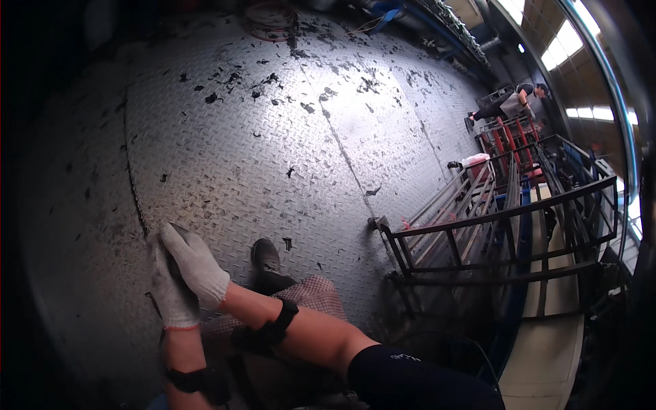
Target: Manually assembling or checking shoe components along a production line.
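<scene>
My left hand (pixel 172 290) and my right hand (pixel 197 263) meet at the lower left, both in off-white knit gloves. The left one has an orange-red cuff edge. Fingers closed, the two gloves touch near their tips, with a dark gap lower down between them. The right glove's fingertips look dark grey. A thin dark edge (pixel 152 301) shows beside the left glove's outer side; what it belongs to I cannot make out. Whatever the hands hold, if anything, is hidden. Beneath them lies a metal tread-plate floor (pixel 239 157).
Dark scraps (pixel 256 85) litter the floor. My shoe (pixel 265 256) stands right of the gloves. On the right are a black metal frame (pixel 506 215), long rods (pixel 458 219) and a cream-coloured strip (pixel 547 355). Another person (pixel 509 102) bends over red bars farther off. Coiled hose (pixel 270 20) lies at the back.
</scene>
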{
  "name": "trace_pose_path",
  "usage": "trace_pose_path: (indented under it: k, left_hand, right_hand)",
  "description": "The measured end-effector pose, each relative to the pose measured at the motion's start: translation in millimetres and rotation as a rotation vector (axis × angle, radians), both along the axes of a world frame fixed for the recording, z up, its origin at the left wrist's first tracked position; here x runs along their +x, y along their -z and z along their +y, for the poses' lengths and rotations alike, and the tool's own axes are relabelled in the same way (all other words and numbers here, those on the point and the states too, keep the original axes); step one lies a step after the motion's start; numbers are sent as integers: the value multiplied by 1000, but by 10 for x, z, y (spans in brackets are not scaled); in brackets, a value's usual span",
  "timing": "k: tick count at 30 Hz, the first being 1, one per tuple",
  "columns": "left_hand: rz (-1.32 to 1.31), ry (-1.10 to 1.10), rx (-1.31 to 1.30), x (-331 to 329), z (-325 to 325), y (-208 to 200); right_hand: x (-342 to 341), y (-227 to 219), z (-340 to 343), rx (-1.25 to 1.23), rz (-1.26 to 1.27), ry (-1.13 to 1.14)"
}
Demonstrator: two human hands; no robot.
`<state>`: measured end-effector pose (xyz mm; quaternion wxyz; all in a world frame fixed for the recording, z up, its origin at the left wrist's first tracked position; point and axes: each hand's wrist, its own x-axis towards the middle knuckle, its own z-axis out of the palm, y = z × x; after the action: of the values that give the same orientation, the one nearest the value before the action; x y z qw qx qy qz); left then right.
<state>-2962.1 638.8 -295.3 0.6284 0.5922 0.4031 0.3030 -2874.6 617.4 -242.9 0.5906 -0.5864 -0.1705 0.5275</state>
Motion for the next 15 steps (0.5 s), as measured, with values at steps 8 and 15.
trace_pose_path:
  k: [8, 15]
  left_hand:
    - [-172, -218, -38, 225, -239, -217]
    - [-218, -223, 3, 352, -225, -440]
  right_hand:
    - [144, 25, -254, 157, 335, 83]
    - [246, -64, -177, 124, 255, 14]
